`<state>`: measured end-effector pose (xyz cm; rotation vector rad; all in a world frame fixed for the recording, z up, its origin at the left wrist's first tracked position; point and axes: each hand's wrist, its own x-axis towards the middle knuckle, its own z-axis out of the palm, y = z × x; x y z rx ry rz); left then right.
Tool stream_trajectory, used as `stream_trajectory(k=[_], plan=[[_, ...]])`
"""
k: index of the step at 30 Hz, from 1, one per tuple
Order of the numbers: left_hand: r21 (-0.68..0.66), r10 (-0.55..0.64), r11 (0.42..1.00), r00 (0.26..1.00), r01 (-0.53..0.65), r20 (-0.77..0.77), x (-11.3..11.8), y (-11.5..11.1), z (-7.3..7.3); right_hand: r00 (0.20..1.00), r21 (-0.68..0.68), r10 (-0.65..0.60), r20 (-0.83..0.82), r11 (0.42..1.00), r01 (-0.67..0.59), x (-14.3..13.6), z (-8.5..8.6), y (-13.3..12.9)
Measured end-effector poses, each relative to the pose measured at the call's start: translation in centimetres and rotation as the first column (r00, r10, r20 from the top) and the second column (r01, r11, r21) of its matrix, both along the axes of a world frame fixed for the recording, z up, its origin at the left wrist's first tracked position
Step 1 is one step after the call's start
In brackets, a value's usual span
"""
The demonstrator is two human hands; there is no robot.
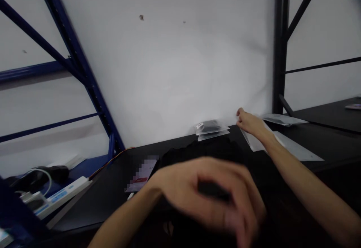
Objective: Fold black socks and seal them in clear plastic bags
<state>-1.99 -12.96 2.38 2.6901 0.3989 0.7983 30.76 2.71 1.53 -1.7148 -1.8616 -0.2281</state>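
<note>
Currently | right hand (250, 124), right of centre, nearer the plastic bag (254, 141), which sits just below and right of its fingers; grip cannot be told | left hand (190, 191), lower centre, blurred, fingers bent, hold unclear; black cloth (203, 149) just above it in frame

Blur across the left hand (187, 189)
</note>
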Motion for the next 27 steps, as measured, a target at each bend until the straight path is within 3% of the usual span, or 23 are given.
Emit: stream_trajectory(k=[2,4,7,10,12,16,20,24,27], plan=[[0.031,0.033,0.999,0.999,-0.033,0.011,2.6,0.5,4.0,0.992,0.136,0.130,0.003,0.982,-0.129,-2.4,0.6,-0.7],[0.091,0.183,0.978,0.980,-0.190,0.074,4.2,2.1,5.5,0.962,0.238,0.271,0.013,0.934,-0.266,-4.8,0.8,-1.4],[0.168,0.446,0.862,0.874,-0.478,0.195,4.9,6.0,4.0,0.895,0.299,0.445,0.015,0.852,-0.429,-7.9,0.5,-2.2],[0.202,0.546,0.789,0.812,-0.581,0.205,4.3,9.4,1.4,0.847,0.287,0.532,0.017,0.809,-0.514,-9.8,-0.1,-2.6],[0.211,0.603,0.736,0.765,-0.643,0.228,3.8,10.4,0.4,0.825,0.281,0.565,0.026,0.788,-0.548,-10.3,-0.5,-2.8],[0.228,0.668,0.636,0.674,-0.738,0.317,3.0,10.2,0.3,0.783,0.298,0.616,0.082,0.735,-0.609,-10.5,-0.9,-2.9],[0.220,0.698,0.581,0.618,-0.784,0.361,2.7,9.9,0.2,0.753,0.332,0.632,0.182,0.682,-0.652,-10.6,-1.2,-2.8],[0.279,0.772,0.492,0.561,-0.825,0.298,2.5,10.0,-0.5,0.712,0.383,0.626,0.316,0.603,-0.700,-11.0,-1.6,-2.6],[0.334,0.821,0.461,0.537,-0.822,0.191,2.2,10.2,-0.8,0.683,0.442,0.616,0.392,0.525,-0.727,-11.0,-1.5,-2.6]])
